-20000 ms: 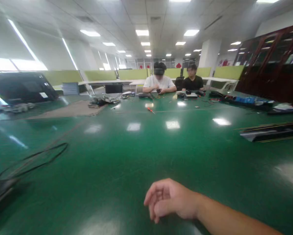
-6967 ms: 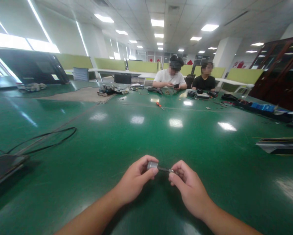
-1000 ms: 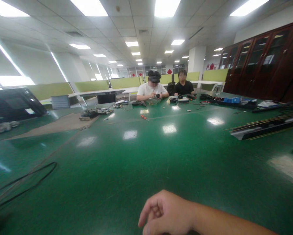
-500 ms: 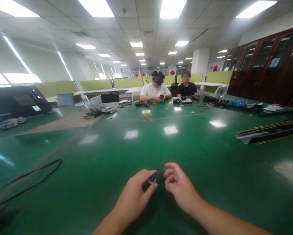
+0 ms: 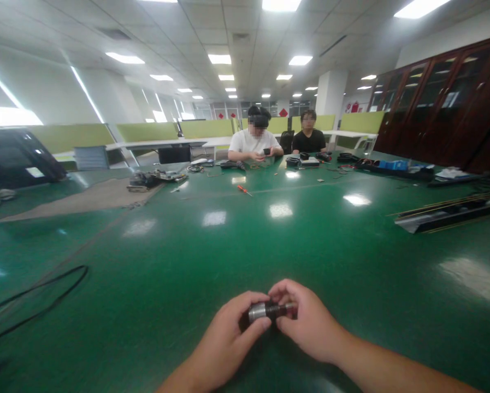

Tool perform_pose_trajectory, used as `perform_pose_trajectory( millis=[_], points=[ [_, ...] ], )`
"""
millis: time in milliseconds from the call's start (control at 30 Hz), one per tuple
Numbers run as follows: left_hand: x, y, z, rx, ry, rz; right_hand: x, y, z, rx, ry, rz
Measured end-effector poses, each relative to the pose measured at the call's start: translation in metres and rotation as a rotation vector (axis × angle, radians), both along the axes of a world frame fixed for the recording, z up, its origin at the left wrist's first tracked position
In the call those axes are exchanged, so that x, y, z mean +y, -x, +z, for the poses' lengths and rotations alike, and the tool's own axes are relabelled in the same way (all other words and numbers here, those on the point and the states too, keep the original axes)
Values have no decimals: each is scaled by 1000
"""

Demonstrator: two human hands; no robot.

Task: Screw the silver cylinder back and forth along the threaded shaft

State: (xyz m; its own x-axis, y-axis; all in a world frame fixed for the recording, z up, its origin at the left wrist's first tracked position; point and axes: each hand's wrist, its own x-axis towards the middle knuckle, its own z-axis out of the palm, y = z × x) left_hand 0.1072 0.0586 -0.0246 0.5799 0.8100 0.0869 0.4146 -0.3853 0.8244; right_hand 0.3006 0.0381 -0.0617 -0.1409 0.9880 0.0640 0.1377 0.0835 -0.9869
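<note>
— Green tabletop (image 5: 166,262), glossy under ceiling lights, extends around and beyond the grip. What lies about it?

— Well beyond the hands: an orange-handled screwdriver (image 5: 243,190). To their left: a loop of black cable (image 5: 75,281). To their right and farther out: a dark channel-shaped piece (image 5: 445,218). On the far side of the table sit a person in a white shirt (image 5: 255,143) and a person in a black shirt (image 5: 309,142).

— Which step is in hand?

— Judged from posture, two-handed manipulation of a small cylindrical part (image 5: 258,313); whether its sections are being joined, parted or merely turned cannot be told. Such handling would seem to call for a steady hold on the silver end and a controlled twist or pull at the other.

— Where does the part lie relative to the grip?

— Between the two hands, nearly level, its long axis running from one to the other. The silver end sits at the left fingertips; the dark section (image 5: 275,311) bridges the gap; the slender tip enters the curl of the right fingers.

— And the state of each hand?

— Left hand (image 5: 224,335): fingers above, thumb below, closed to the part's width about the silver end. Right hand (image 5: 310,322): fingers bent and thumb drawn in around the slender tip, apparently pinching it; the exact contact is partly hidden.
</note>
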Motion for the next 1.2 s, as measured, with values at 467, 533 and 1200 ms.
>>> perform_pose_trajectory(
  millis=[467,533,1200],
  points=[
    [0,3,-3,-4,24,-7,-2,3,-6,-58,-47,-31],
    [1,3,-3,-2,34,-18,-2,3,-5,-62,-61,-37],
    [1,3,-6,-145,76,43,-4,10,-1,152,-18,-26]
  ],
)
